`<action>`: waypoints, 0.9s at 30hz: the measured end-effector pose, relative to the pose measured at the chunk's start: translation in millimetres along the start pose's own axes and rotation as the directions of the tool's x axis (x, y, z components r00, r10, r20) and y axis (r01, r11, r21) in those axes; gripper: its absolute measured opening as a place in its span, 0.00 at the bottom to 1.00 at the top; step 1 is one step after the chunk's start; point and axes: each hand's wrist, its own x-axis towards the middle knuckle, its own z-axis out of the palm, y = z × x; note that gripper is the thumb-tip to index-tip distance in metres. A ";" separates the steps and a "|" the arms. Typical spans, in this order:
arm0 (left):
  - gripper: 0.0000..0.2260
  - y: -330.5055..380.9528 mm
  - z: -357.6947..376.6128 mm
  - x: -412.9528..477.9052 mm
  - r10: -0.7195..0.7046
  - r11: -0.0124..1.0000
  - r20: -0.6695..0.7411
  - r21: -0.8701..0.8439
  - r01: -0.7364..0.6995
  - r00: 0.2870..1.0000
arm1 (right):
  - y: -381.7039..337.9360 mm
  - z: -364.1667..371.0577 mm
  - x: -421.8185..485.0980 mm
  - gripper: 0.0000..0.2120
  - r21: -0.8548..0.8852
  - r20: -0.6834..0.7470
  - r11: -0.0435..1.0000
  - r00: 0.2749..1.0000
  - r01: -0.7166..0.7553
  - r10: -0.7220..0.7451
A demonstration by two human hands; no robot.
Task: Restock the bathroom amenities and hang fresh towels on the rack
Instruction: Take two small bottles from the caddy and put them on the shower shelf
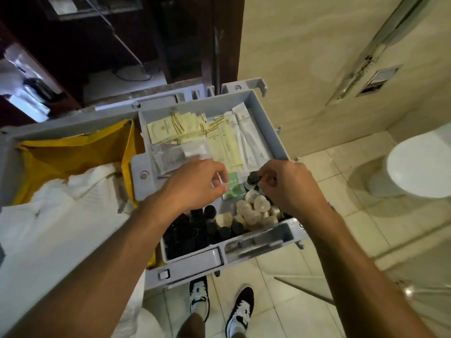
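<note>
Nearest the viewer, two shoes stand on pale floor tiles. Above them, the grey cart tray holds dark-capped bottles and round wrapped soaps in its near end. The right hand pinches one small bottle by its cap. The left hand curls beside a green packet; whether it grips anything cannot be told. Cream sachets fill the far end. White linen lies in a yellow bag on the left, and a toilet stands on the right.
</note>
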 end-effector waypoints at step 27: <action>0.17 -48.2 2.1 -29.4 -0.095 0.992 0.229 0.097 0.075 0.969 | -56.3 66.8 -7.7 0.17 0.135 0.306 0.967 0.920 0.214 -0.246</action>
